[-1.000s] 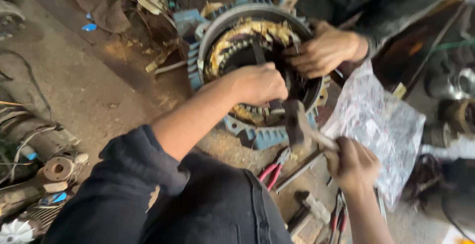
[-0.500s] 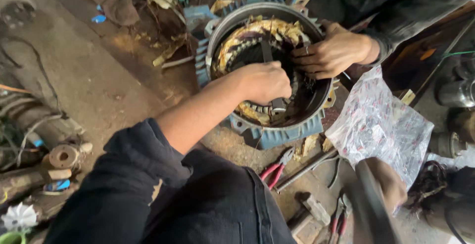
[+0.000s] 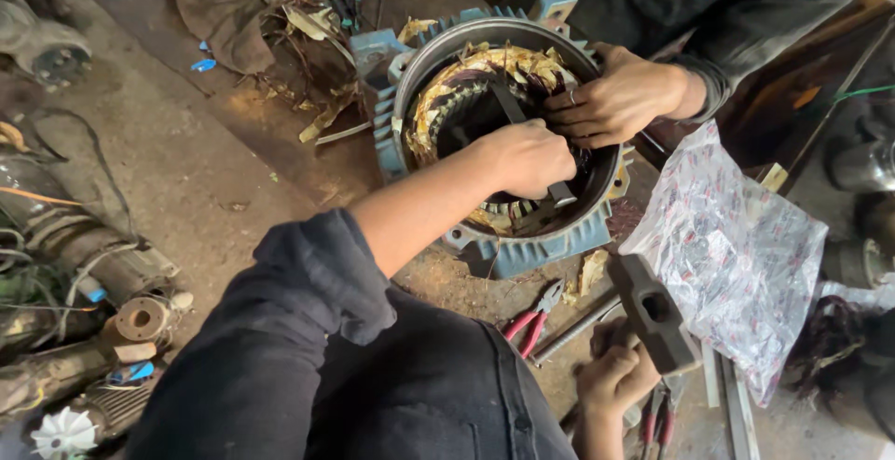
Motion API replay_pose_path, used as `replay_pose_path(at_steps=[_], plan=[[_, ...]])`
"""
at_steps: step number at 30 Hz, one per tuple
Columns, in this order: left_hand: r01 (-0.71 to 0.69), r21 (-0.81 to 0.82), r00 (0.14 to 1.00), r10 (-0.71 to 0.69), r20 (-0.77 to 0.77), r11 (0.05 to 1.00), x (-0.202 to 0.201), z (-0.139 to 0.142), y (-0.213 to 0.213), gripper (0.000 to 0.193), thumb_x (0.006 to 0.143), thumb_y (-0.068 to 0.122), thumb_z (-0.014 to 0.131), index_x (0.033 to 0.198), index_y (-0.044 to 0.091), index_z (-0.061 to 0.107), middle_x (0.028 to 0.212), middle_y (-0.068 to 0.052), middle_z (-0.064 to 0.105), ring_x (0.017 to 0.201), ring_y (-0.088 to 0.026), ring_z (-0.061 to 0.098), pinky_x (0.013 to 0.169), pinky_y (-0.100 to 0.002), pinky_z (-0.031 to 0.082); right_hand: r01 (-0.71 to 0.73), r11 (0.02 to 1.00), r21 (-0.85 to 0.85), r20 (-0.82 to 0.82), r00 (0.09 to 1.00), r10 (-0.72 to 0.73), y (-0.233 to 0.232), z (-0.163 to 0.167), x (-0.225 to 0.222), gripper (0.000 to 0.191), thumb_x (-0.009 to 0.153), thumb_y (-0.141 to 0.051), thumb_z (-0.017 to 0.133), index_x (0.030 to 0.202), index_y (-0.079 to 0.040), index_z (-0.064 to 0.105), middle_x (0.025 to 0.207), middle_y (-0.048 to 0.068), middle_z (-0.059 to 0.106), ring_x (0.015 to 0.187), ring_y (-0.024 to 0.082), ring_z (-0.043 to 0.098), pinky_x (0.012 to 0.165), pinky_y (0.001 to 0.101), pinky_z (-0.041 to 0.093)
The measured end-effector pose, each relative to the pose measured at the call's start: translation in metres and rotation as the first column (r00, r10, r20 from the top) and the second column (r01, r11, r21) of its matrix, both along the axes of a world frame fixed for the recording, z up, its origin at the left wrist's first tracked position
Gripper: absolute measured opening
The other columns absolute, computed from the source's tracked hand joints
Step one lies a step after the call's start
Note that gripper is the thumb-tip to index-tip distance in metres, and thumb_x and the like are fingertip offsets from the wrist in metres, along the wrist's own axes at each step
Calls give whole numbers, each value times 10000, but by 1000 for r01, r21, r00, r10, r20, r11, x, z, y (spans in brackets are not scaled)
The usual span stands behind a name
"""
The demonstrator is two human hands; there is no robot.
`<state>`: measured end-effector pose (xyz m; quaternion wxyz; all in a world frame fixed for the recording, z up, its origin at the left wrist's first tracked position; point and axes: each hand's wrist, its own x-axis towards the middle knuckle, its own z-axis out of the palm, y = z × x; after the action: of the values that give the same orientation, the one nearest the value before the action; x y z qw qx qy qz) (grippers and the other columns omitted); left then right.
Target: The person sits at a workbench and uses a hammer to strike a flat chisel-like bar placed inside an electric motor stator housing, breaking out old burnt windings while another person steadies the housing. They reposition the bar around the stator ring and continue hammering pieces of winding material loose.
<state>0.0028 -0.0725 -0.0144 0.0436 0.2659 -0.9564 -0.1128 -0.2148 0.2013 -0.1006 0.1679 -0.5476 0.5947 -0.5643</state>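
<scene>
A blue-grey motor stator housing lies on the dirty floor with copper windings inside its bore. My left hand reaches into the bore and grips a dark flat metal bar that stands against the windings. Low on the right, my right hand holds a hammer by its handle; the hammer head hangs clear of the stator. Another person's hand comes in from the top right and rests on the windings beside my left hand.
Red-handled pliers and a metal rod lie just below the stator. A crumpled printed plastic bag sits at the right. Old motor parts and a white fan crowd the left edge. Insulation scraps litter the floor.
The hammer, close to the stator rim a second ago, has swung back down to the lower right. My left hand keeps its grip on the bar inside the bore.
</scene>
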Motion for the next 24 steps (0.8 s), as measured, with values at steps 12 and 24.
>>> replay_pose_path(at_steps=[12,24], plan=[[115,-95,751,-149,-643,989,137,134,75,364,1039,108,655,720,57,488,667,-44,473,652,-201,528,705,-388,437,178,796,579,102,952,-287,103,-43,-14,289,1068,-255,491,1034,-10,643,679,1,573,569,77,488,513,255,394],[69,-21,675,-62,-736,997,112,92,152,254,934,120,709,733,104,553,719,-24,550,683,-201,566,724,-382,466,-16,683,730,398,823,-406,57,-96,18,248,1016,-291,577,976,-47,593,703,13,535,519,102,459,458,283,380]])
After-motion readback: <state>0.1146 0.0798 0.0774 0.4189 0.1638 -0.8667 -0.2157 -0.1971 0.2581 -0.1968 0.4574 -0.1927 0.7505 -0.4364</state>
